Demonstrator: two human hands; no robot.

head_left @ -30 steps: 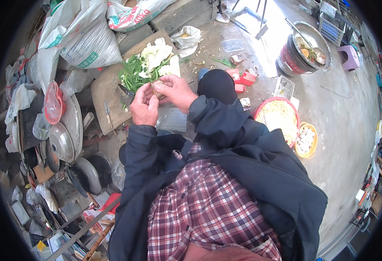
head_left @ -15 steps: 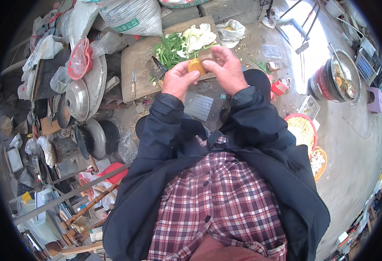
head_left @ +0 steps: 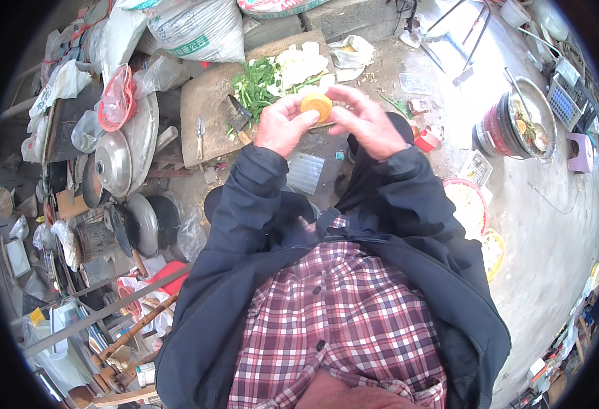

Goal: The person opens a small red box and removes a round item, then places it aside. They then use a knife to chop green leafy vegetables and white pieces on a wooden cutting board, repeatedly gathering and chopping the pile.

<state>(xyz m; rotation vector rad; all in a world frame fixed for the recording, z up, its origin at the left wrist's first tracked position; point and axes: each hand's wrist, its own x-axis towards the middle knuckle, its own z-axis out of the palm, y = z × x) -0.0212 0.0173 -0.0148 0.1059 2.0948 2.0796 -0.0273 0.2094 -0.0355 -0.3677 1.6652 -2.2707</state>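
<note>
At the far left, a red plastic basket (head_left: 117, 99) is showing above a round metal lid (head_left: 113, 163) with a central knob. To the right, a wooden board (head_left: 204, 95) is carrying a small knife (head_left: 200, 136) near its left edge, and a white sack (head_left: 200, 31) is resting beyond it. A dark blade (head_left: 235, 114) is lying beside the leafy greens (head_left: 262, 85) on the board.

The left hand (head_left: 282, 126) is holding a round orange piece (head_left: 316, 105); its fingers are pinching the piece, with the thumb pressing on the near side. Pale leaves (head_left: 303, 65) are lying on the board beyond the piece, and a clear ribbed sheet (head_left: 305, 174) is lying below the hands in the view.

The right hand (head_left: 368, 126) is facing the piece from the right. Its thumb and fingers are standing spread apart; whether the fingertips are touching the piece cannot be told. A whitish bag (head_left: 351, 54) is lying beyond this hand.

Farther right, a red box (head_left: 428, 140) is lying on the floor (head_left: 538, 273). A red-rimmed basin (head_left: 466, 201) and a yellow basket (head_left: 494, 252) are sitting side by side, partly hidden by the sleeve. A wide pan (head_left: 535, 126) is holding a ladle, and a purple stool (head_left: 579, 151) is standing beside it.
</note>
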